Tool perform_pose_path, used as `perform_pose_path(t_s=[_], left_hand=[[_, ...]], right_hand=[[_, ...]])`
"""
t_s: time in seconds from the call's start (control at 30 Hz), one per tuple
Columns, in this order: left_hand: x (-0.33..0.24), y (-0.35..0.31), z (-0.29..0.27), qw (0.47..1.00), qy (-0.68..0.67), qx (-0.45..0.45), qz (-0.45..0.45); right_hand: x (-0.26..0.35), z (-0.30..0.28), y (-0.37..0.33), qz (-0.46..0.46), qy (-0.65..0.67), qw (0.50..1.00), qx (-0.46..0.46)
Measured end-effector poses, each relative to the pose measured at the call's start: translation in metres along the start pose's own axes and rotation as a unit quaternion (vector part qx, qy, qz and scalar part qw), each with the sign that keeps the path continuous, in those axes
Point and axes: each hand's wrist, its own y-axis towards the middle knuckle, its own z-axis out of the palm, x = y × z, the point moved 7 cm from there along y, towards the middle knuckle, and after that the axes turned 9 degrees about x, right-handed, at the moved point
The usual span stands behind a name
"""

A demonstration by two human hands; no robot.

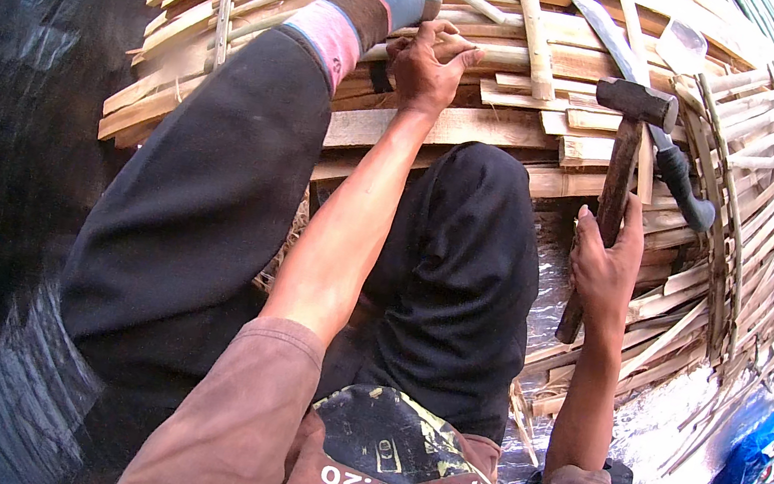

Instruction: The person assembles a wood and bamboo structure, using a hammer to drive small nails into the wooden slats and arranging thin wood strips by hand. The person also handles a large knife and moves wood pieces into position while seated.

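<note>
My right hand [607, 267] is wrapped round the wooden handle of a hammer [623, 158], its dark metal head raised over the split strips. My left hand [428, 64] rests by my socked foot on the pale wooden or bamboo strips [486, 128], its thumb and fingers brought together. Whatever lies in those fingers is too small to make out. Beyond the hammer head lies a long knife [684, 188] with a dark blue-grey handle, its blade pointing away to the upper left. A clear plastic container [682, 48] sits beside the blade.
Long strips with crosswise slats [538, 38] spread across the far side and curve down the right. Black sheeting [49, 77] covers the left. Silvery sheeting [659, 412] lies at the right, near a blue plastic bag [759, 453]. My bent legs flank my left forearm.
</note>
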Motion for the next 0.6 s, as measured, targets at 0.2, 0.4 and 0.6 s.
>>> perform_pose_path(t_s=[0.2,0.4,0.6], left_hand=[[-0.011,-0.003,0.002,0.997,0.059,-0.011,0.055],[0.000,-0.004,0.003,0.998,-0.053,0.000,0.027],[-0.002,-0.006,0.004,0.988,-0.142,0.049,-0.031]], right_hand=[[-0.003,0.011,0.008,-0.006,0.024,1.000,-0.002],[0.016,0.034,0.028,0.007,0.014,0.999,0.031],[0.042,0.051,0.062,-0.099,-0.094,0.988,0.064]])
